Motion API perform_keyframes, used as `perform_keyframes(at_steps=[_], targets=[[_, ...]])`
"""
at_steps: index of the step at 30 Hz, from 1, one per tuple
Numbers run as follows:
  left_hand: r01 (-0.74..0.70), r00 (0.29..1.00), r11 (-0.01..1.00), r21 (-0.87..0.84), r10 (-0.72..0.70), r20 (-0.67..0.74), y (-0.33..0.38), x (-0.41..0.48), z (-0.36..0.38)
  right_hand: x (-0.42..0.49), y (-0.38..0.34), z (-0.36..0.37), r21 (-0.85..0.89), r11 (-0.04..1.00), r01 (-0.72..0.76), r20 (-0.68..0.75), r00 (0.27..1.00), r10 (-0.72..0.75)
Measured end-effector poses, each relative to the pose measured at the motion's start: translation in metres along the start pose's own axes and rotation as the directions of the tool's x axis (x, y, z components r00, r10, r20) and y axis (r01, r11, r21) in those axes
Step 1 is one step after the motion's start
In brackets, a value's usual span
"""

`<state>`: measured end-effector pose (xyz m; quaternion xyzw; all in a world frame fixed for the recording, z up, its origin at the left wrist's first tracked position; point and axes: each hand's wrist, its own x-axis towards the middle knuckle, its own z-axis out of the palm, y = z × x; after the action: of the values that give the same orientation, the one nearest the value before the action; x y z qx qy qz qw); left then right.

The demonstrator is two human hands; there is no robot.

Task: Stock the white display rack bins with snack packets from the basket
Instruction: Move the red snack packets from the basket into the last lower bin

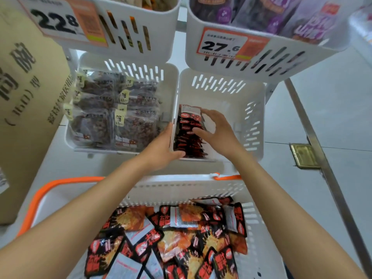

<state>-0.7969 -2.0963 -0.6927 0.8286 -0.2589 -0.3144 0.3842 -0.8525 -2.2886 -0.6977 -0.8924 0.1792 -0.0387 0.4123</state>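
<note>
In the head view, the basket sits at 6 o'clock, with a loose heap of red-and-black packets lying flat and overlapping in it. Straight ahead at 12 o'clock from it is the bin being filled. A row of the same packets stands on edge along its 9 o'clock wall, while the 3 o'clock side is bare.

The left hand is at the bin's near-left corner, thumb lying up the wall and fingers curled in at the row's 6 o'clock end. Whether it grips packets or only braces them is not clear. The right hand is spread and relaxed, with its fingertips resting on the tops of the packets from the 3 o'clock side and pinching nothing.

The packets look like small, thin foil-type pouches, so they are probably light, limp and slick. Standing on edge with nothing at 3 o'clock, the row would likely fan over or slide down unless it is pressed against the wall. A handful is probably best taken by squeezing both flat faces together, with the edges squared up. Grabbing one corner would let the others slip out.

At 9 o'clock, a second bin holds clear packs of something dark. Above the right-hand bin, a tag reads 27.6. A box stands at far 9 o'clock.
</note>
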Motion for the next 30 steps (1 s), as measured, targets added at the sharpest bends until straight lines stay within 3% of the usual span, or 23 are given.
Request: perform_keyframes(at_steps=[3,5,7,9,11,13,15,17,19,20,22,23,25,28,30], targets=[[-0.003,0.999,0.999,0.048,0.006,-0.054,0.006,-0.021,-0.002,-0.071,-0.022,0.000,0.034,0.987,0.155,-0.201,0.969,-0.145],[-0.039,0.989,0.998,0.050,0.045,-0.140,0.005,-0.045,0.000,-0.124,-0.032,0.007,0.044,0.972,0.230,-0.220,0.951,-0.215],[-0.097,0.965,0.993,0.069,0.111,-0.236,0.001,-0.074,0.004,-0.165,-0.029,0.022,-0.001,0.978,0.208,-0.114,0.972,-0.207],[-0.135,0.940,0.988,0.074,0.151,-0.305,-0.008,-0.103,0.010,-0.184,-0.006,0.045,-0.113,0.990,0.081,0.092,0.993,-0.071],[-0.137,0.921,0.989,0.057,0.148,-0.361,-0.021,-0.130,0.017,-0.186,0.029,0.063,-0.322,0.947,0.017,0.300,0.950,0.085],[-0.086,0.923,0.995,0.053,0.100,-0.371,-0.034,-0.155,0.025,-0.185,0.060,0.076,-0.518,0.854,0.055,0.407,0.893,0.190],[0.006,0.949,1.000,-0.018,-0.011,-0.315,-0.046,-0.177,0.030,-0.187,0.074,0.081,-0.586,0.809,0.034,0.351,0.911,0.215],[0.123,0.956,0.974,-0.189,-0.168,-0.241,-0.054,-0.195,0.032,-0.194,0.062,0.078,-0.508,0.861,-0.024,0.177,0.975,0.132],[0.326,0.910,0.823,-0.465,-0.406,-0.080,-0.062,-0.204,0.035,-0.207,0.034,0.073,-0.303,0.952,0.046,0.027,0.999,-0.039],[0.447,0.862,0.643,-0.622,-0.495,0.108,-0.064,-0.207,0.035,-0.217,0.014,0.070,-0.174,0.973,0.150,-0.002,0.988,-0.153],[0.596,0.780,0.265,-0.758,-0.415,0.468,-0.071,-0.210,0.039,-0.238,-0.022,0.071,0.009,0.932,0.362,0.054,0.930,-0.362],[0.606,0.775,0.167,-0.777,-0.344,0.530,-0.074,-0.212,0.041,-0.245,-0.031,0.073,0.049,0.908,0.417,0.124,0.899,-0.420],[0.537,0.806,0.161,-0.828,-0.388,0.447,-0.081,-0.213,0.042,-0.246,-0.031,0.077,-0.011,0.914,0.406,0.257,0.884,-0.389],[0.435,0.810,0.247,-0.866,-0.528,0.256,-0.101,-0.216,0.033,-0.222,-0.008,0.084,-0.159,0.976,0.152,0.315,0.944,-0.096],[0.426,0.802,0.314,-0.848,-0.565,0.194,-0.111,-0.220,0.027,-0.202,0.016,0.100,-0.228,0.973,0.021,0.343,0.938,0.060]])
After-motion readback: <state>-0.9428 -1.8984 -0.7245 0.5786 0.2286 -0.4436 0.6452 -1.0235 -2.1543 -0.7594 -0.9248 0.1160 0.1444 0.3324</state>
